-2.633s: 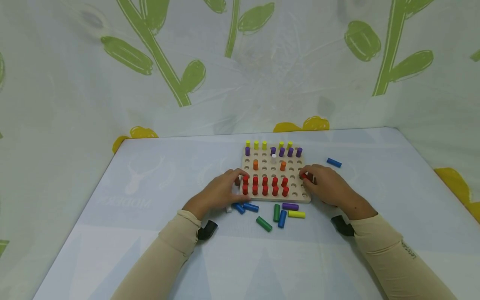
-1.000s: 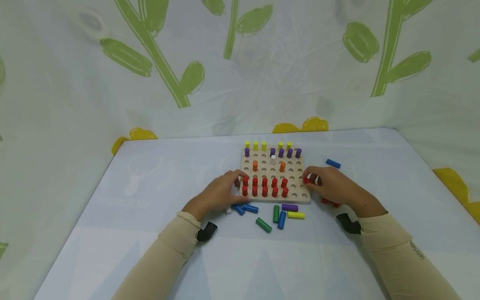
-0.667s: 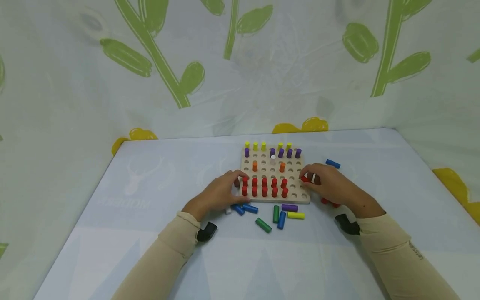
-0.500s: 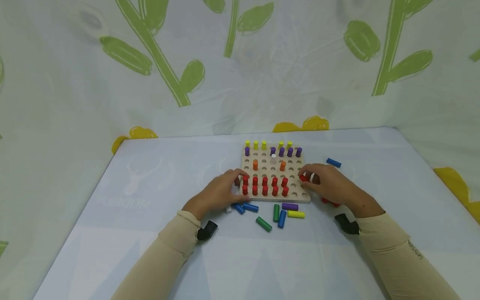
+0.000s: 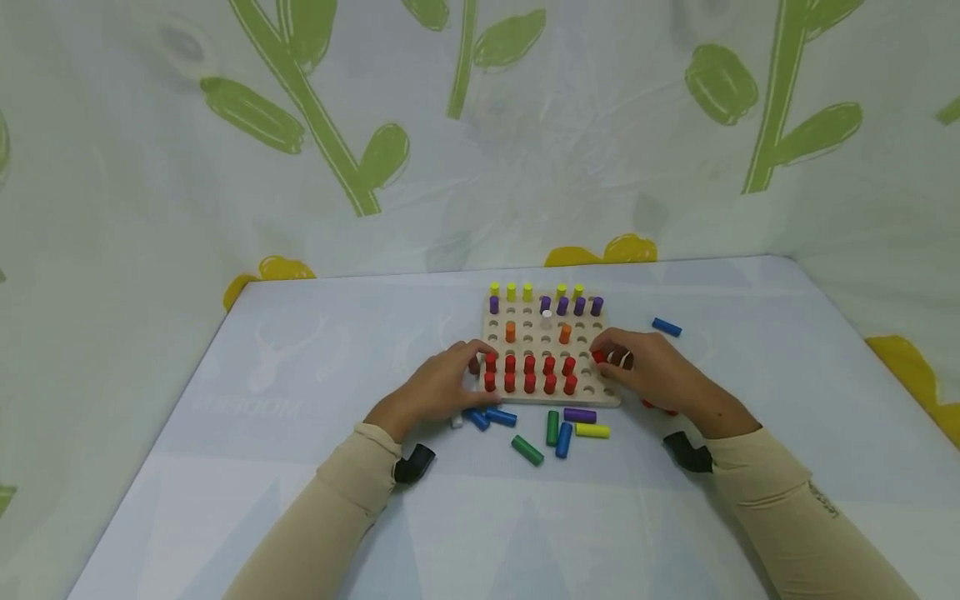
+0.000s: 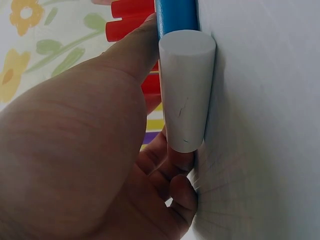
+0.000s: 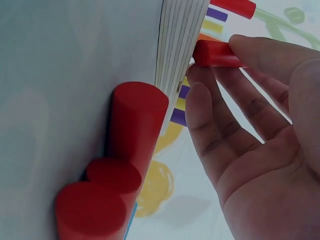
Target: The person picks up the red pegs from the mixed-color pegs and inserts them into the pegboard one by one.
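Note:
A light wooden pegboard [image 5: 528, 339] bears rows of coloured pegs. Two rows of red pegs [image 5: 529, 382] fill much of its front left part. My left hand [image 5: 438, 385] grips the board's near left corner, thumb along the front edge and fingers at the left side. Beside its wrist lie a white peg [image 6: 187, 95] and a blue peg [image 6: 177, 15]. Over the right side of the board, my right hand [image 5: 652, 367] pinches a red peg [image 7: 217, 53] between thumb and fingers. Loose red pegs [image 7: 135, 120] lie on the table under that hand.
In front of the board lie green pegs [image 5: 528, 450], a purple peg [image 5: 580, 415], a yellow peg [image 5: 592, 431] and several blue ones. Another blue peg [image 5: 667, 327] lies off to the right. A patterned cloth wall [image 5: 480, 183] rises behind the table [image 5: 360, 533].
My right hand shifted right, then came back left over the board, still pinching a red peg. Loose red pegs now show beneath it. The left hand and the board have stayed in place.

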`<act>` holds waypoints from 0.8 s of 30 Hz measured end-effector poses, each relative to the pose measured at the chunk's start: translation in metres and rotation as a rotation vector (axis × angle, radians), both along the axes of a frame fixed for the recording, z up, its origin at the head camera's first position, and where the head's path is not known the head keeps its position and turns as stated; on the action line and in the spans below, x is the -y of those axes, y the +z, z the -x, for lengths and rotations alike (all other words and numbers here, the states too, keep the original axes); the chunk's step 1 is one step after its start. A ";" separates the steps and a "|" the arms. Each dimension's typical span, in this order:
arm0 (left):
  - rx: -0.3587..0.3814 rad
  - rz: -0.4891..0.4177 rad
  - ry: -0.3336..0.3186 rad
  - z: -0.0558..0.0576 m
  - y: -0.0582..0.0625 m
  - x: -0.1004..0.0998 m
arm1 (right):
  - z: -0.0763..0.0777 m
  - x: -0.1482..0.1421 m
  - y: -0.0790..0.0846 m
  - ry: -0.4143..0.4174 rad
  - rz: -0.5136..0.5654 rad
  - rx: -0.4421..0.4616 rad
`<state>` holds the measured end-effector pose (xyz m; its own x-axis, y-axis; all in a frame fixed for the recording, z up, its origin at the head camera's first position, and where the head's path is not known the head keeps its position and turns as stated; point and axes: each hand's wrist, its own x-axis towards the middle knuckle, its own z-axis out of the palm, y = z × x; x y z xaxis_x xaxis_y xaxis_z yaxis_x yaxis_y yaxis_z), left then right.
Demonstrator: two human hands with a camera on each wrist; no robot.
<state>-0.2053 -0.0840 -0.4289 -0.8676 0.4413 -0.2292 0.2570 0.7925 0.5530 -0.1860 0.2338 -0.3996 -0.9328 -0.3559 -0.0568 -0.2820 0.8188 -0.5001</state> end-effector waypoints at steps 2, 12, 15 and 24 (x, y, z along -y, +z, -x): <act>-0.002 -0.002 0.001 0.000 0.000 0.000 | 0.000 0.000 0.000 -0.003 0.004 0.001; 0.006 -0.003 0.000 0.000 0.001 0.000 | 0.000 0.000 0.000 -0.004 0.012 0.010; 0.002 -0.005 0.006 0.000 0.001 0.000 | 0.000 0.001 0.001 -0.002 0.017 0.013; 0.006 -0.001 0.006 -0.001 -0.001 0.000 | 0.001 -0.002 0.002 -0.005 0.014 0.079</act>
